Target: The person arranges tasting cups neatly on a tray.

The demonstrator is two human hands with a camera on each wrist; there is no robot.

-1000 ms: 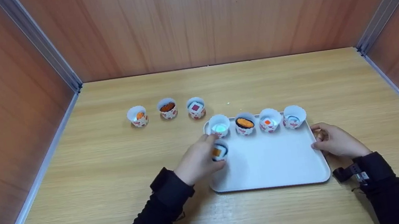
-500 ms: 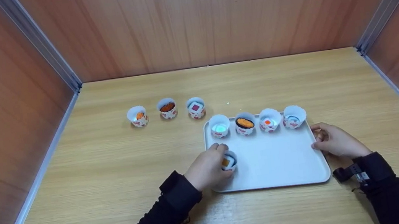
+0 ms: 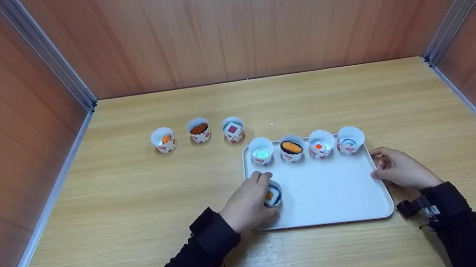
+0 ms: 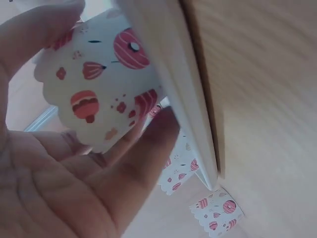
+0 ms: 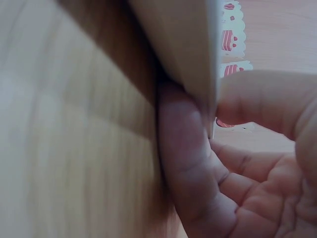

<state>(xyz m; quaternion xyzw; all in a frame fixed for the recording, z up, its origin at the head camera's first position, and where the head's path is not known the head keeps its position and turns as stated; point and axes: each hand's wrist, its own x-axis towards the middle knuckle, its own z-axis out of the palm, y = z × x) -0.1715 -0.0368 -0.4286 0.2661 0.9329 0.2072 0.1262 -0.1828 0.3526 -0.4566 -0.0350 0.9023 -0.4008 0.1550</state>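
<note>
My left hand [image 3: 249, 201] holds a white paper baking cup [image 3: 275, 193] with red prints at the tray's left side. A white piece with an orange-brown square lies inside this cup. In the left wrist view, fingers flank the cup [image 4: 94, 79] and its base is at the tray. My right hand [image 3: 403, 169] pinches the right rim of the white tray [image 3: 329, 195]. In the right wrist view one finger [image 5: 183, 134] lies under the tray edge. Along the tray's back edge stand several similar cups, one with an orange-topped sushi-like piece [image 3: 291, 147].
Behind the tray to the left, a row of cups stands on the wooden table: one with an orange piece [image 3: 164, 141], one with a red-brown piece [image 3: 199, 130], one with a white piece bearing a dark red square [image 3: 233, 129]. Wood panels enclose the table's back and sides.
The left hand has brought its cup slightly right and toward the front, down to the tray's left part, and is nearly still over the last half second. The right hand keeps its place.
</note>
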